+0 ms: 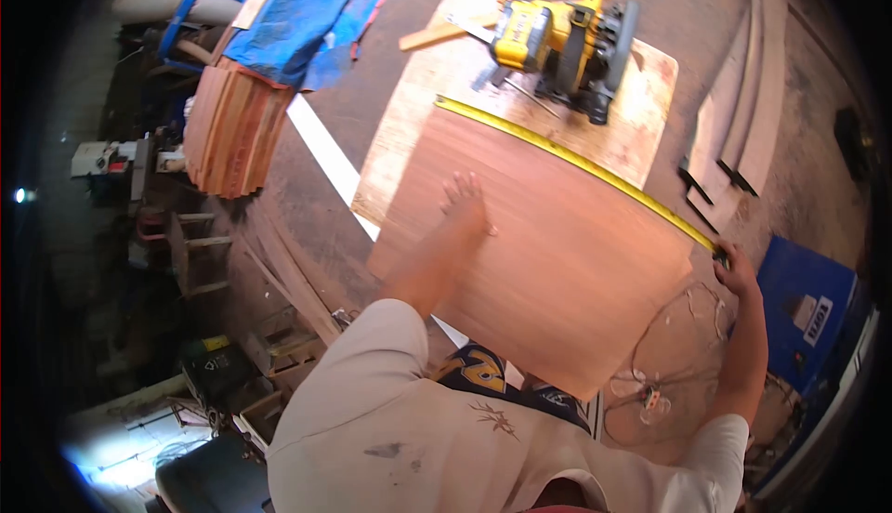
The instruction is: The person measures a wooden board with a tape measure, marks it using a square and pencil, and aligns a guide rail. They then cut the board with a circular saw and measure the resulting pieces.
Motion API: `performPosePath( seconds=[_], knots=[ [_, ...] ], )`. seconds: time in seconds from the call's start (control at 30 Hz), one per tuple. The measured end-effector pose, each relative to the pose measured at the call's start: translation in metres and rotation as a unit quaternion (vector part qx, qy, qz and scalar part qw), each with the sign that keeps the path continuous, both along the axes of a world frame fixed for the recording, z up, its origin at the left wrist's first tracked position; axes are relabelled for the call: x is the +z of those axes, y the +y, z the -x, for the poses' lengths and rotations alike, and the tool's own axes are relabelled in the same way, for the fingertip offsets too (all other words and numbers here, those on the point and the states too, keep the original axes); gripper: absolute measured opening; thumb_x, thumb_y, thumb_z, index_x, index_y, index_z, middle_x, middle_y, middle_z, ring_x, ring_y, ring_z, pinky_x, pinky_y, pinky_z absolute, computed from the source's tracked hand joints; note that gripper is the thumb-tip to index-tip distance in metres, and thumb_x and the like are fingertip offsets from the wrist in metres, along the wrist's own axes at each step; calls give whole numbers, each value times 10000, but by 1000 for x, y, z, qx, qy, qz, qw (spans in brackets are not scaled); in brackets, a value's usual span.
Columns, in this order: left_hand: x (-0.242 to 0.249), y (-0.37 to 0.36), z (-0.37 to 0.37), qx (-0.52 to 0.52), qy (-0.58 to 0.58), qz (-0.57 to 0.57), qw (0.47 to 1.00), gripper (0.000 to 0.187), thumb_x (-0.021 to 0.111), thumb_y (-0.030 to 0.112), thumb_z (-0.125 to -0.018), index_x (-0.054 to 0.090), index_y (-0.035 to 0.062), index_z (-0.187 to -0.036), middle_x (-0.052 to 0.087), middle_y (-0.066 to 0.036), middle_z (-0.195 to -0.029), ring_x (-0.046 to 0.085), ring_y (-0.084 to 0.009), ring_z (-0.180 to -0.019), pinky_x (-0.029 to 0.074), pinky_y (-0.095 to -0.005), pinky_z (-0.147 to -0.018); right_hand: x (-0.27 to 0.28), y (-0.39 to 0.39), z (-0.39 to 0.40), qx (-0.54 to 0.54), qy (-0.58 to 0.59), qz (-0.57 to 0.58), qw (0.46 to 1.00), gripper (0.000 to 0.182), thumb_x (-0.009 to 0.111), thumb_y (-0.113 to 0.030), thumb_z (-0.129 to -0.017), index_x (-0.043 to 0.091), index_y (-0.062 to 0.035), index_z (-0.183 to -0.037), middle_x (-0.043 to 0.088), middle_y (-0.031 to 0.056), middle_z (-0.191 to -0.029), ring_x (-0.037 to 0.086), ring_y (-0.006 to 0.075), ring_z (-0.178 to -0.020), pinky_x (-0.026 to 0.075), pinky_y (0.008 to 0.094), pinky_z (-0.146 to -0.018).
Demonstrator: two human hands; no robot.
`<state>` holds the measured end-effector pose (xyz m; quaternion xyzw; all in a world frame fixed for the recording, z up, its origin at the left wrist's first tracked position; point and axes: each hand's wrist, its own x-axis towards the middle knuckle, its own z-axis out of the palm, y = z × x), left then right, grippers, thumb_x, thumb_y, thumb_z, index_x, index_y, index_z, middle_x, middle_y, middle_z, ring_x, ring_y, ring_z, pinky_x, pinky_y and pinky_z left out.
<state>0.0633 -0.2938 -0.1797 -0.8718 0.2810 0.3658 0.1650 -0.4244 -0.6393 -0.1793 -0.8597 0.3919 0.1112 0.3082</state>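
A reddish-brown veneer sheet (557,271) lies across a paler plywood board (641,132). My left hand (465,204) rests flat on the sheet near its left side, fingers spread, holding nothing. A yellow tape measure (576,162) is stretched along the sheet's far edge. My right hand (734,267) grips the tape at the sheet's right corner. Its other end sits at the far left corner.
A yellow circular saw (567,39) stands on the plywood board beyond the tape, with a wooden stick (437,34) beside it. A stack of reddish boards (232,127) and a blue tarp (307,11) lie to the left. A blue box (804,313) is at the right.
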Motion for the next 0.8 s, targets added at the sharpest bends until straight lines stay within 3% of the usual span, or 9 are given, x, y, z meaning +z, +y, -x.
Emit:
performPosePath(
  seconds=[0.37,0.43,0.5,0.53,0.63,0.67,0.8],
  knots=[
    [-10,4,-1,-2,-11,-9,1000,1306,840,419,-667,-100,53,-1496,-149,-269,-1536,-36,-487,-1418,229,-623,-1085,6,-1,-10,-5,22,-19,1000,470,664,-184,-759,551,-141,-1213,581,189,-1038,581,352,-1010,468,404,-879],
    [-17,10,-4,-1,-13,18,1000,1310,827,455,-672,-107,42,-1492,-132,-280,-1535,-57,-495,-1412,152,-624,-1109,-11,-4,-2,5,4,-7,1000,459,671,-189,-752,559,-147,-1195,585,181,-1026,582,354,-985,468,415,-873],
    [-61,33,-14,-62,-43,64,995,1304,814,483,-675,-98,34,-1491,-111,-286,-1536,-79,-498,-1409,59,-622,-1124,-22,-9,4,31,5,-12,999,430,676,-208,-745,570,-119,-1153,597,164,-1022,578,344,-977,471,414,-852],
    [-50,27,-15,-112,-23,49,992,1298,806,499,-677,-88,30,-1492,-98,-287,-1537,-97,-495,-1407,1,-612,-1128,-28,-10,9,43,-5,-3,999,418,664,-222,-756,572,-110,-1148,599,162,-1024,576,336,-981,470,408,-851],
    [-38,6,-8,-38,-25,-8,999,1341,845,437,-648,-127,45,-1484,-132,-274,-1536,-82,-512,-1401,130,-637,-1110,-49,-15,19,56,-13,13,998,477,662,-227,-764,556,-116,-1216,574,175,-1104,560,343,-1044,458,413,-916],
    [-39,5,-8,-18,-25,-13,999,1349,854,414,-644,-140,52,-1481,-145,-273,-1534,-73,-520,-1399,173,-653,-1094,-29,-8,8,34,13,6,999,492,662,-246,-765,561,-124,-1231,570,181,-1108,554,350,-1064,452,415,-927],
    [-47,11,-13,-21,-21,-4,1000,1355,859,386,-642,-161,71,-1477,-173,-278,-1524,-57,-542,-1390,231,-675,-1061,-42,-11,12,35,12,15,999,525,665,-300,-741,563,-173,-1240,580,205,-1054,556,371,-1033,450,442,-912]
  ],
)
